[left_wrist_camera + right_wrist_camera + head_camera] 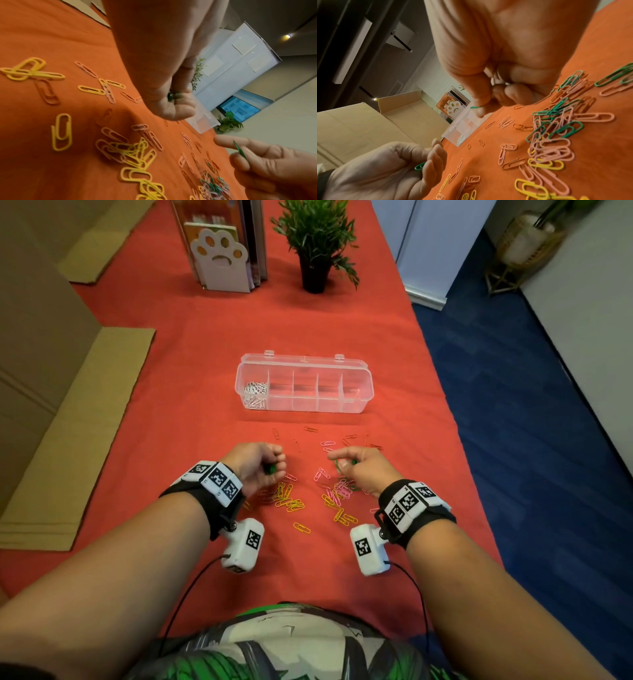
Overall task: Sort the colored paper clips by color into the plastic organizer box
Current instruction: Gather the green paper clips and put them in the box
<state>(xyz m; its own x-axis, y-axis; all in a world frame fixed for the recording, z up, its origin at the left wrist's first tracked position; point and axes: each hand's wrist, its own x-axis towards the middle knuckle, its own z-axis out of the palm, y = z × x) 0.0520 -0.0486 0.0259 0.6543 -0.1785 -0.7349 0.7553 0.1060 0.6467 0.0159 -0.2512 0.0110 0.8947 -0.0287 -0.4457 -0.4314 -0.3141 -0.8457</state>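
The clear organizer box (301, 383) sits open mid-table, with white clips (255, 395) in its leftmost compartment. Loose yellow clips (289, 498), pink clips (339, 487) and red clips (310, 429) lie scattered on the red cloth in front of it. A green pile (556, 111) lies mixed with pink ones under my right hand. My left hand (270, 462) is curled round a few green clips (170, 95). My right hand (346, 462) pinches one green clip (241, 151) between thumb and finger, just above the cloth.
A potted plant (315, 273) and a paw-print bookend (221, 258) with books stand at the far end. Flat cardboard (68, 440) lies along the left. The table's right edge drops to blue carpet (548, 440).
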